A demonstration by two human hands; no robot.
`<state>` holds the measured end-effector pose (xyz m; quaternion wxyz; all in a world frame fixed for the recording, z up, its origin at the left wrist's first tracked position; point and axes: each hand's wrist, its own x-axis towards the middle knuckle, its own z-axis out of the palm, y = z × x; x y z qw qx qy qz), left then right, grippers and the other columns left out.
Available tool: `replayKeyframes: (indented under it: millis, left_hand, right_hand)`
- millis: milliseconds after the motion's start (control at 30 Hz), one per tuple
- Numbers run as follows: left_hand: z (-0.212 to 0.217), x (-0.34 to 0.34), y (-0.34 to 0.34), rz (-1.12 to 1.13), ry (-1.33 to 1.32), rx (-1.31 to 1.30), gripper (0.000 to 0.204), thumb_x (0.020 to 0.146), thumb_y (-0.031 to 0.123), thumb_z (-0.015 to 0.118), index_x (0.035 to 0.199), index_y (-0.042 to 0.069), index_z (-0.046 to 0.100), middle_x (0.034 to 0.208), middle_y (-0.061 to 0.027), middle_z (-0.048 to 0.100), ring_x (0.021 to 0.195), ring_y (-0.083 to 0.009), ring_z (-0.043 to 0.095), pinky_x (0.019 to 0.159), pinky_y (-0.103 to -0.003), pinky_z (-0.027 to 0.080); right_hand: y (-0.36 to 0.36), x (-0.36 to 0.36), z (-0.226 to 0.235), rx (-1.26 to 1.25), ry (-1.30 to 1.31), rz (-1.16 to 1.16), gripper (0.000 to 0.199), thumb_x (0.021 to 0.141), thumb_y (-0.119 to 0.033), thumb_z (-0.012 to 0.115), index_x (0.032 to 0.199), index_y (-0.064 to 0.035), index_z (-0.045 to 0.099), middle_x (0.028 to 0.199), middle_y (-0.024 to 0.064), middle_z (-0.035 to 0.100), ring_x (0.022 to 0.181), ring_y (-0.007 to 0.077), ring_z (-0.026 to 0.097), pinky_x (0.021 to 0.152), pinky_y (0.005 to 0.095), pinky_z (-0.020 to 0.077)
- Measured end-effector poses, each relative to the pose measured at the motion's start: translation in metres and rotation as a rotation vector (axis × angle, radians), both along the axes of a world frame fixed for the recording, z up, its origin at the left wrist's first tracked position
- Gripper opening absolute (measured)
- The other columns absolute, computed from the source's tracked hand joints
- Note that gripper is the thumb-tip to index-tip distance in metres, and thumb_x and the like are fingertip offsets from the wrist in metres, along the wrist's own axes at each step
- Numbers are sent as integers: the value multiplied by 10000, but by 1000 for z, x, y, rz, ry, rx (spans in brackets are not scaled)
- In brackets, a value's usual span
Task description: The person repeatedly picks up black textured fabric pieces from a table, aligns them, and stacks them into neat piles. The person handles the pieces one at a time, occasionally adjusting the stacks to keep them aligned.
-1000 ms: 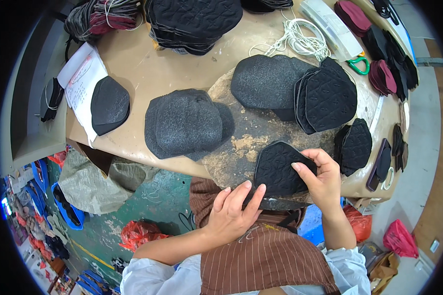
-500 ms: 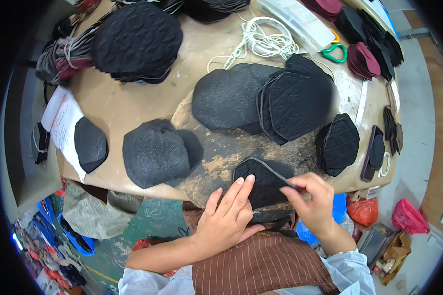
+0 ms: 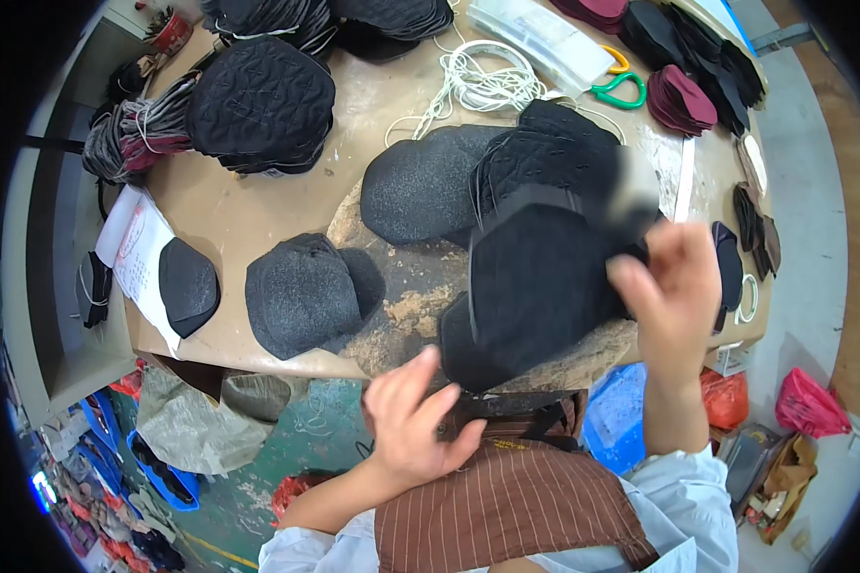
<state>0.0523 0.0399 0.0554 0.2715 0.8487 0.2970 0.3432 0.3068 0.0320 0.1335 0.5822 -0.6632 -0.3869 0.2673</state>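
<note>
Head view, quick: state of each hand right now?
Left hand: open, holding nothing.
Right hand, blurred: closed on the edge of a black fabric piece.

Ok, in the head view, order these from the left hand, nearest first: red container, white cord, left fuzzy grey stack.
1. Left fuzzy grey stack, ahead left
2. White cord, upper centre
3. Red container, far upper left

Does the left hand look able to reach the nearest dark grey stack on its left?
Probably yes: the left hand seems to hold nothing, and no object appears to stand between it and the dark grey stack.
</note>
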Motion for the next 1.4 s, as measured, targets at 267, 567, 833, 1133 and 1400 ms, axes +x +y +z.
replayKeyframes:
  millis: [267,567,833,1133,1400]
  left_hand:
    - [-2,0,-17,-167,531,-21,717,729,412,732,1350,144,493,1461,-143,386,1333,-336,356,1058,-512,217]
    - [-3,-7,-20,-177,452,-7,738,678,368,792,1333,173,512,1436,-311,288,1317,-404,345,1025,-555,255]
    - [-15,-18,-44,-100,297,8,568,647,257,826,1155,143,598,1356,-244,352,1304,-303,368,1057,-477,241]
    - [-23,-18,-45,-58,293,-11,541,689,284,788,1157,116,575,1319,-196,464,1290,-273,380,1038,-461,255]
    - [-27,-18,-44,-47,278,1,569,689,278,786,1184,122,555,1302,-187,481,1281,-261,388,1029,-450,253]
  right_hand:
    - [-25,80,-8,-505,-1013,70,472,753,-85,740,1180,18,568,937,119,579,871,235,555,805,319,445]
    - [-55,74,-23,-322,-905,-66,307,726,-26,744,939,-7,524,896,104,520,850,242,537,781,325,436]
    - [-32,-6,-22,-355,66,485,203,790,-14,716,963,18,615,887,28,617,831,87,566,747,238,461]
    - [-17,-16,-60,-358,50,545,211,827,-7,693,1006,34,589,917,22,629,867,63,557,779,233,471]
    - [-20,-17,-64,-409,28,511,217,818,-22,711,990,33,591,905,20,625,866,62,554,775,228,463]
